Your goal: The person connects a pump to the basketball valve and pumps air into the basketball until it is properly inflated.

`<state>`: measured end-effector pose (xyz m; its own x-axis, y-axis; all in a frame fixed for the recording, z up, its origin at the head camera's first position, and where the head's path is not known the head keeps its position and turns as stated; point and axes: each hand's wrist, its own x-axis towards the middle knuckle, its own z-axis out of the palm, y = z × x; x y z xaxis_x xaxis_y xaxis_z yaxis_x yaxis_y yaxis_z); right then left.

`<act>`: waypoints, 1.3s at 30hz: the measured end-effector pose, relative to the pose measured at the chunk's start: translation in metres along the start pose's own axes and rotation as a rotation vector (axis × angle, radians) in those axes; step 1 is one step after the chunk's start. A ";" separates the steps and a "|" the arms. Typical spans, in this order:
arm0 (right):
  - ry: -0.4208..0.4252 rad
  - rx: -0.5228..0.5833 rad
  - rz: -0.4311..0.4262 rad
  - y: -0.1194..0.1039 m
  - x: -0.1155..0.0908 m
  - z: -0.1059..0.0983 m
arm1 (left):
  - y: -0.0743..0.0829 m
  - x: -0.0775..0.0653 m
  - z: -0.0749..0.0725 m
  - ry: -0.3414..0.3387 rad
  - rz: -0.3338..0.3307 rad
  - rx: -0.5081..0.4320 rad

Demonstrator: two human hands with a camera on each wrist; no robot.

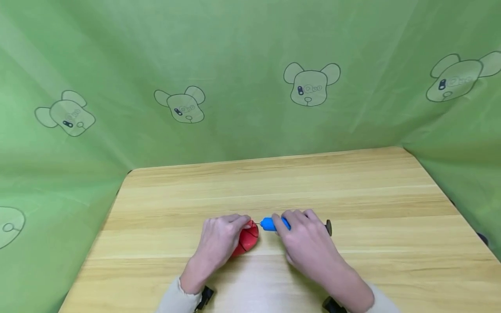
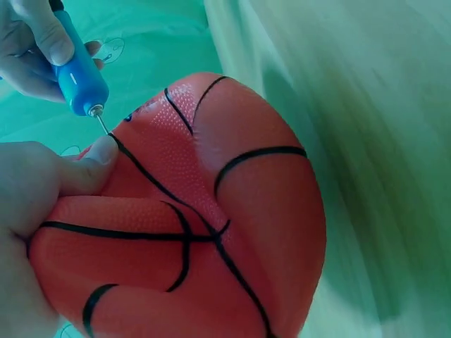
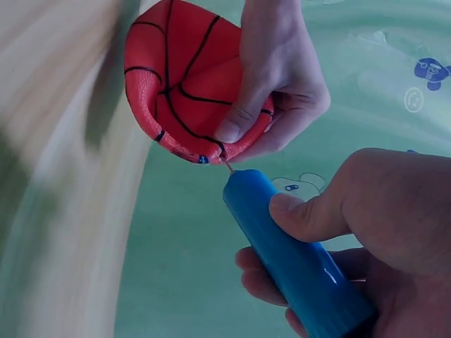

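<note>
A red ball (image 2: 261,211) with black seam lines, caved in and soft-looking, is gripped by my left hand (image 1: 222,237). In the right wrist view the left thumb (image 3: 239,116) presses on the ball beside its edge. My right hand (image 1: 309,239) holds a blue hand pump (image 3: 282,246), its fingers wrapped round the barrel. From the pump's tip a thin metal needle (image 2: 103,124) reaches the ball right by the left thumb. How deep the needle sits in the ball cannot be told. A dark pump handle (image 1: 328,227) sticks out past the right hand.
Both hands work just above a wooden table (image 1: 274,182). Green sheeting (image 1: 242,52) printed with bear faces hangs behind the table and along its sides. Black straps (image 1: 205,296) sit at the wrists.
</note>
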<state>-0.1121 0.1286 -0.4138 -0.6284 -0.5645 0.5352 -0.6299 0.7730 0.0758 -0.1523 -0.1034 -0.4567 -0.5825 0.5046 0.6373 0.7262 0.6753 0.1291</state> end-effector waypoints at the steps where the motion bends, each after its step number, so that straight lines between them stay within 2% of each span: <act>1: 0.002 -0.001 -0.003 0.000 0.000 0.001 | 0.000 0.000 0.001 0.001 0.002 0.011; 12: 0.022 0.082 0.011 0.003 0.000 0.016 | -0.005 -0.004 0.003 0.030 0.057 0.064; 18: 0.053 0.145 0.029 0.003 0.001 0.022 | -0.007 -0.004 -0.002 0.066 0.075 0.072; 23: 0.069 0.199 0.034 0.005 0.003 0.024 | -0.008 -0.002 -0.007 0.069 0.096 0.069; 27: 0.096 0.234 0.035 0.007 0.003 0.027 | -0.008 -0.001 -0.009 0.090 0.074 0.073; 31: 0.103 0.244 0.055 0.009 0.002 0.028 | -0.006 -0.001 -0.006 0.087 0.032 0.083; 39: 0.041 0.227 0.080 0.010 0.004 0.028 | -0.007 -0.004 0.006 0.093 -0.027 0.149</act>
<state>-0.1337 0.1260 -0.4351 -0.6643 -0.4882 0.5660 -0.6680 0.7275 -0.1564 -0.1573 -0.1072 -0.4651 -0.5594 0.4378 0.7038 0.6447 0.7635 0.0375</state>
